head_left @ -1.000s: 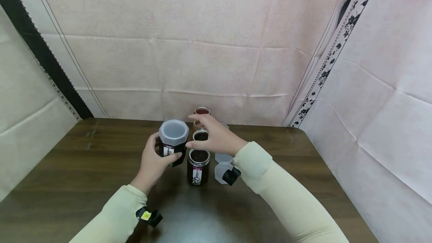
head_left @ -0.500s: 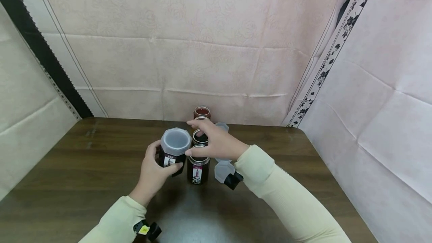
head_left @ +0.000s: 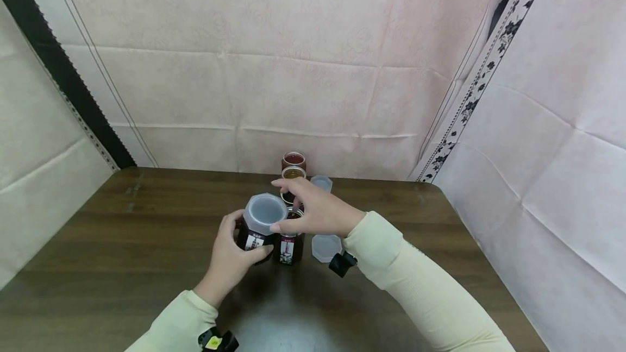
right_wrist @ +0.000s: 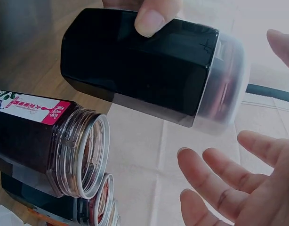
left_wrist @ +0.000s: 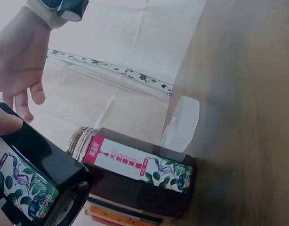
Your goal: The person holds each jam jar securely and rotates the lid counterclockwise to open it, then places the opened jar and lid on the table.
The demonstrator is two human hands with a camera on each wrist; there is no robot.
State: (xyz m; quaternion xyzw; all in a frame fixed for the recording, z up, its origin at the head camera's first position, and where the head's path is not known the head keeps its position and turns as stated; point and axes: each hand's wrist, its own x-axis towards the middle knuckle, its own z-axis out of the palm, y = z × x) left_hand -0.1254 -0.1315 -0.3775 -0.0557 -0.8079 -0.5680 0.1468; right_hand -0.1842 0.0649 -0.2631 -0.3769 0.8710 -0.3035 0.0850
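My left hand [head_left: 230,259] grips a dark octagonal jar [right_wrist: 140,61] with a white label, thumb and fingers on its sides. A translucent lid [head_left: 265,212] caps this jar. In the left wrist view its base hangs tilted beside the mouth of a standing lidless jar [left_wrist: 140,169]. That jar, with a pink and white label, is the nearest of a row. My right hand [head_left: 323,211] hovers over the row, its fingers spread and holding nothing. In the right wrist view, its fingertips [right_wrist: 184,157] are apart from the lid.
Behind the nearest jar several more lidless jars stand in line, the far one reddish [head_left: 294,159] and one amber [head_left: 293,173]. Loose translucent lids lie right of the row, one near [head_left: 326,249] and one far [head_left: 321,182]. Cloth walls [head_left: 313,86] rise behind the wooden table [head_left: 146,232].
My left hand has carried the capped jar down and to the right, closer to the front jar. The right hand has shifted slightly toward me, staying beside the lid.
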